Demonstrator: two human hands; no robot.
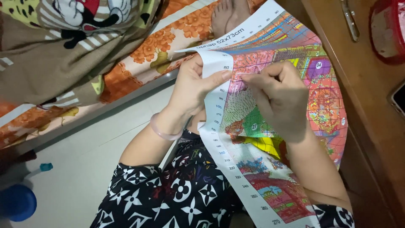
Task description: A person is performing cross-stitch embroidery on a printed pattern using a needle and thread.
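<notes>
A person sits with a large printed canvas [270, 126] draped over the lap, its surface covered in a bright grid of coloured patches with a white numbered border down one edge. The left hand [192, 86] holds the canvas at that white border, the thumb [215, 78] lying flat on top and the other fingers tucked behind, so the grip is pressed together on the cloth. A pale bangle [162, 131] sits on the left wrist. The right hand [280, 99] rests on the coloured area just beside the left thumb, its fingers curled and its fingertips pinched together against the canvas; whether they hold anything small cannot be told. The two hands are close, nearly touching.

The canvas runs from the upper middle of the view down to the lower right, lying over black clothing with a white pattern [177, 194]. A bare foot [230, 14] shows above the top edge of the canvas, on an orange flowered sheet [168, 42]. A brown patterned blanket [63, 55] lies at upper left. A wooden bench [358, 67] stands to the right, and a blue round object [17, 202] sits on the pale floor [84, 169] at lower left.
</notes>
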